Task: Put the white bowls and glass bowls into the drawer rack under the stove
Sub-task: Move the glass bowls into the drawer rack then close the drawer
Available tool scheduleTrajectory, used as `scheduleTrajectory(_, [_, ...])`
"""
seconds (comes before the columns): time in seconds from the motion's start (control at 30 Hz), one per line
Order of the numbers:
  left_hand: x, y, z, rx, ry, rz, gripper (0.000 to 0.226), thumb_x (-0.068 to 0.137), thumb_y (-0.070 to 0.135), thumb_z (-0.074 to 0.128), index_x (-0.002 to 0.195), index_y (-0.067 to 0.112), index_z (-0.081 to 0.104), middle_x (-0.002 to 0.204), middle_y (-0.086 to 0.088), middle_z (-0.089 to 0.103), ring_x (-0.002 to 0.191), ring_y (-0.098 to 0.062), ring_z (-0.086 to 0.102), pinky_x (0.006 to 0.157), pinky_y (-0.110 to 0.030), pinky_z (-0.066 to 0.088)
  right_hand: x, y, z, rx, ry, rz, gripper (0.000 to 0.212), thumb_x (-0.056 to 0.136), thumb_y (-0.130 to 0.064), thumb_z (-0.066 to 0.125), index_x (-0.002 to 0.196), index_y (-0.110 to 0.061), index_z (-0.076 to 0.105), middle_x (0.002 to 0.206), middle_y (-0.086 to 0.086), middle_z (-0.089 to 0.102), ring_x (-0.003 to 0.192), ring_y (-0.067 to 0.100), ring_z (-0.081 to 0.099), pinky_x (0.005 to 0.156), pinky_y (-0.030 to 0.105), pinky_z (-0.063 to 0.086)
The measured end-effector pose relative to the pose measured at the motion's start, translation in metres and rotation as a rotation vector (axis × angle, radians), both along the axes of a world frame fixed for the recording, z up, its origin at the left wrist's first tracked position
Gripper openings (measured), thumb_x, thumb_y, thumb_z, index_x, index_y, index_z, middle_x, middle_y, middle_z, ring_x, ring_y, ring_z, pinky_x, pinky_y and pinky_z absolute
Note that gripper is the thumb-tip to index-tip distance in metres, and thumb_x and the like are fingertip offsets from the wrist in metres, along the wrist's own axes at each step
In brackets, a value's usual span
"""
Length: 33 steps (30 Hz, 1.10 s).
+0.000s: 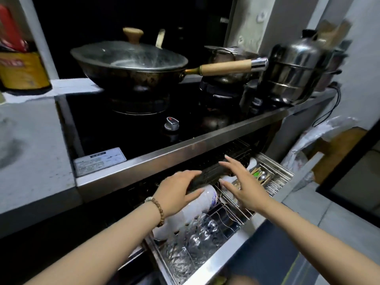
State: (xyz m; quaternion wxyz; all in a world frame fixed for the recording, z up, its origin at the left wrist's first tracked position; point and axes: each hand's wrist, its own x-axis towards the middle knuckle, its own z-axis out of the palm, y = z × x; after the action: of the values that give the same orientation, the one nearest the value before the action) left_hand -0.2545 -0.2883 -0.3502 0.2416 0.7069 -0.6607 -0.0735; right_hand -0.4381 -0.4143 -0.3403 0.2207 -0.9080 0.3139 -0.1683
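Left hand (pixel 176 192) spread, palm down, fingers laid over the top of the white bowls (pixel 197 204) standing on edge in the drawer rack (pixel 236 204); thumb curled toward the rim of the nearest bowl, no firm pinch visible. Right hand (pixel 244 186) spread too, fingers fanned and apart, hovering just above the wire dividers at the rack's middle, holding nothing. A bead bracelet (pixel 157 208) on the left wrist.

Below the left forearm, glass bowls (pixel 197 237) stacked at the rack's near-left corner, just beside the white ones. At the far-right corner, a cutlery compartment (pixel 265 177) with spoons and chopsticks. Drawer pulled out from beneath the steel counter (pixel 185 159) edge; on the counter above, a lidded wok (pixel 129 62) over the burner, a stove knob (pixel 171 123) near the front edge, a steel steamer pot (pixel 292 73) at the right end.

Likely handling: ceramic and glass both stiff, fairly heavy in stacks, smooth and slippery if damp, prone to chipping against wire or each other. Best taken by the rim with thumb inside and fingers under the wall, one or two at a time, then eased between dividers rather than dropped.
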Motion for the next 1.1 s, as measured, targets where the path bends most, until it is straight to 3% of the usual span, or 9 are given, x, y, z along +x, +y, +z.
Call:
scheduleTrajectory(0.1, [0.008, 0.018, 0.057, -0.161, -0.014, -0.048, 0.052, 0.089, 0.051, 0.047, 0.137, 0.033, 0.037, 0.136, 0.014, 0.049, 0.123, -0.004, 0.044, 0.102, -0.026, 0.037, 0.011, 0.014, 0.033, -0.098, -0.083, 0.026, 0.053, 0.089, -0.043, 0.054, 0.139, -0.034, 0.039, 0.155, -0.016, 0.021, 0.140, 0.003, 0.025, 0.115, 0.029, 0.025])
scheduleTrajectory(0.23, [0.036, 0.054, 0.120, -0.312, -0.098, 0.009, 0.057, 0.087, 0.051, 0.050, 0.139, 0.032, 0.037, 0.137, 0.013, 0.048, 0.125, -0.004, 0.043, 0.102, -0.027, 0.038, 0.040, 0.038, 0.075, -0.136, -0.179, 0.099, 0.054, 0.088, -0.046, 0.054, 0.139, -0.034, 0.039, 0.154, -0.017, 0.022, 0.139, -0.001, 0.024, 0.113, 0.023, 0.021])
scheduleTrajectory(0.33, [0.069, 0.087, 0.150, -0.348, -0.199, 0.091, 0.061, 0.086, 0.051, 0.050, 0.141, 0.029, 0.035, 0.141, 0.011, 0.045, 0.128, -0.006, 0.040, 0.102, -0.023, 0.035, 0.073, 0.060, 0.102, -0.151, -0.223, 0.177, 0.054, 0.088, -0.043, 0.056, 0.138, -0.034, 0.040, 0.154, -0.017, 0.022, 0.138, -0.003, 0.025, 0.113, 0.020, 0.021])
scheduleTrajectory(0.4, [0.093, 0.111, 0.162, -0.326, -0.239, 0.164, 0.062, 0.086, 0.051, 0.050, 0.142, 0.028, 0.033, 0.142, 0.008, 0.044, 0.130, -0.008, 0.039, 0.102, -0.024, 0.034, 0.098, 0.076, 0.116, -0.146, -0.242, 0.242, 0.054, 0.088, -0.042, 0.057, 0.138, -0.033, 0.041, 0.154, -0.017, 0.022, 0.134, -0.007, 0.027, 0.110, 0.010, 0.022])
scheduleTrajectory(0.47, [0.117, 0.136, 0.168, -0.305, -0.246, 0.232, 0.063, 0.087, 0.050, 0.050, 0.142, 0.026, 0.033, 0.143, 0.006, 0.043, 0.130, -0.010, 0.039, 0.104, -0.027, 0.034, 0.123, 0.093, 0.127, -0.138, -0.245, 0.310, 0.054, 0.088, -0.044, 0.056, 0.139, -0.034, 0.039, 0.154, -0.019, 0.020, 0.135, -0.006, 0.027, 0.108, 0.007, 0.024])
scheduleTrajectory(0.57, [0.149, 0.175, 0.171, -0.278, -0.240, 0.335, 0.064, 0.086, 0.051, 0.050, 0.142, 0.026, 0.033, 0.144, 0.006, 0.043, 0.130, -0.010, 0.039, 0.103, -0.022, 0.031, 0.159, 0.117, 0.136, -0.127, -0.244, 0.376, 0.056, 0.087, -0.051, 0.053, 0.139, -0.038, 0.037, 0.155, -0.021, 0.017, 0.140, 0.000, 0.025, 0.114, 0.029, 0.027])
scheduleTrajectory(0.73, [0.193, 0.233, 0.166, -0.251, -0.246, 0.488, 0.065, 0.085, 0.054, 0.051, 0.141, 0.028, 0.033, 0.145, 0.005, 0.042, 0.131, -0.012, 0.039, 0.106, -0.027, 0.031, 0.220, 0.153, 0.141, -0.073, -0.216, 0.468, 0.058, 0.087, -0.053, 0.051, 0.140, -0.039, 0.033, 0.156, -0.021, 0.014, 0.141, 0.002, 0.022, 0.109, 0.022, 0.023])
scheduleTrajectory(0.9, [0.226, 0.277, 0.149, -0.177, -0.184, 0.631, 0.068, 0.082, 0.058, 0.053, 0.140, 0.027, 0.035, 0.146, 0.005, 0.040, 0.132, -0.014, 0.038, 0.107, -0.029, 0.032, 0.271, 0.189, 0.138, -0.050, -0.150, 0.525, 0.060, 0.089, -0.047, 0.054, 0.143, -0.031, 0.034, 0.158, -0.012, 0.016, 0.143, 0.008, 0.021, 0.112, 0.024, 0.021])
scheduleTrajectory(1.1, [0.241, 0.292, 0.130, -0.189, -0.003, 0.606, 0.061, 0.080, 0.056, 0.056, 0.133, 0.029, 0.044, 0.142, 0.008, 0.043, 0.127, -0.008, 0.042, 0.103, -0.018, 0.029, 0.307, 0.223, 0.130, -0.083, -0.084, 0.562, 0.058, 0.090, -0.045, 0.054, 0.143, -0.031, 0.034, 0.158, -0.007, 0.019, 0.144, 0.010, 0.021, 0.114, 0.023, 0.016])
